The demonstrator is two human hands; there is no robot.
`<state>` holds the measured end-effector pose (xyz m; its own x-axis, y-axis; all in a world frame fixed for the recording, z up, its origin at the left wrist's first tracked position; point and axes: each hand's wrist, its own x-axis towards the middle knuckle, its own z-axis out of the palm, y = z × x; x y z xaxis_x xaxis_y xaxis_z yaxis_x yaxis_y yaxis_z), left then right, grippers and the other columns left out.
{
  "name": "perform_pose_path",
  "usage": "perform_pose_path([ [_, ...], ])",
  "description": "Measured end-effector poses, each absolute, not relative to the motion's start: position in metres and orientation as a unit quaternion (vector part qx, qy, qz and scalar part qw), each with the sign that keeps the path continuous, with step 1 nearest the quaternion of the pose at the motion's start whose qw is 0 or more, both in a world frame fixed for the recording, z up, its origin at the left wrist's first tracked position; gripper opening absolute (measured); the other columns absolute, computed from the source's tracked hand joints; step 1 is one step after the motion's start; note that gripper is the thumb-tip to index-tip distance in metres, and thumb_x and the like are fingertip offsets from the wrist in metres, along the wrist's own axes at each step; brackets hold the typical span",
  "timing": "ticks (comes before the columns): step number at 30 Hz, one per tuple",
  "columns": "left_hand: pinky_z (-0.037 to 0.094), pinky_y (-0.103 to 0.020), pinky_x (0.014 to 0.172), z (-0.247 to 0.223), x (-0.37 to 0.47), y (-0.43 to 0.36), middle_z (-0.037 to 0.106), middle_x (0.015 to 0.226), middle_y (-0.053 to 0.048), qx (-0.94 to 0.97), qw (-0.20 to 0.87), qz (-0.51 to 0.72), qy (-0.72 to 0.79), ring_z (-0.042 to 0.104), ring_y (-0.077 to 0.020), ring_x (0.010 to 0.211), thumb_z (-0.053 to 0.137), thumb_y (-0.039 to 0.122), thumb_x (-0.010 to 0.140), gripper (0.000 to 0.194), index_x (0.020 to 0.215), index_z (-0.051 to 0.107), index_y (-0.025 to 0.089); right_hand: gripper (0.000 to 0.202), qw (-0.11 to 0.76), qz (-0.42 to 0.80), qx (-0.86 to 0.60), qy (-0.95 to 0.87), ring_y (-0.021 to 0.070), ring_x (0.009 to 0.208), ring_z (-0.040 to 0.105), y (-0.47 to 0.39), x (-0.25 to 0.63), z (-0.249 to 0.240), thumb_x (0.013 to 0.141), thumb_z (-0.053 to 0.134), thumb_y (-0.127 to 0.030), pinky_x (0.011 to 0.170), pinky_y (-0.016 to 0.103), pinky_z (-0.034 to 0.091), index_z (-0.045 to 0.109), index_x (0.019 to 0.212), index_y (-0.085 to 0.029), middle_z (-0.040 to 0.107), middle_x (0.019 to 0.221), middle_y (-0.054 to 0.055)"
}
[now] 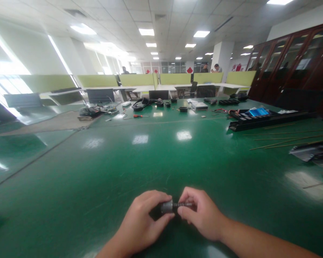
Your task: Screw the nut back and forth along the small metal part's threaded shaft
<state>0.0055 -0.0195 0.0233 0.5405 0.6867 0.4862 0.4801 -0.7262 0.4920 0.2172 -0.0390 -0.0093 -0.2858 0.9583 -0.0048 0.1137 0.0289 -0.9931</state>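
Observation:
Low in the head view, my left hand [144,216] is closed around a short grey metal cylinder [167,206], thumb below and fingers above. From the cylinder's right end a thin dark ridged shaft [187,204] sticks out, lying roughly level. My right hand [201,213] pinches this shaft between thumb and fingers. Both hands are close together just over the green tabletop [150,161]. The cylinder's left end is hidden inside my left hand, and its exact kind cannot be made out.
Further back lie a red-handled screwdriver [140,115], small black boxes [183,109] and a pale flat box [199,106]. To the right are a long black channel [258,122], thin rods [277,143] and dark plastic-like pieces [312,152]. A cluttered pile [90,111] stands back left.

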Motion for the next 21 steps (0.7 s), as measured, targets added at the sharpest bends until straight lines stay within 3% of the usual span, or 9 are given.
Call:
perform_pose_path([
  [21, 0.054, -0.033, 0.072, 0.0209, -0.0001, -0.0200, 0.071, 0.090, -0.004, 0.871, 0.135, 0.320, 0.346, 0.067, -0.0203, 0.080, 0.069, 0.027, 0.084, 0.023, 0.106, 0.065, 0.024, 0.010, 0.400, 0.540, -0.439, -0.596, 0.0124, 0.053, 0.050, -0.0389, 0.2161, -0.0092, 0.082, 0.063, -0.023, 0.052, 0.024, 0.034, 0.056, 0.080, -0.017, 0.058, 0.062, -0.002],
])
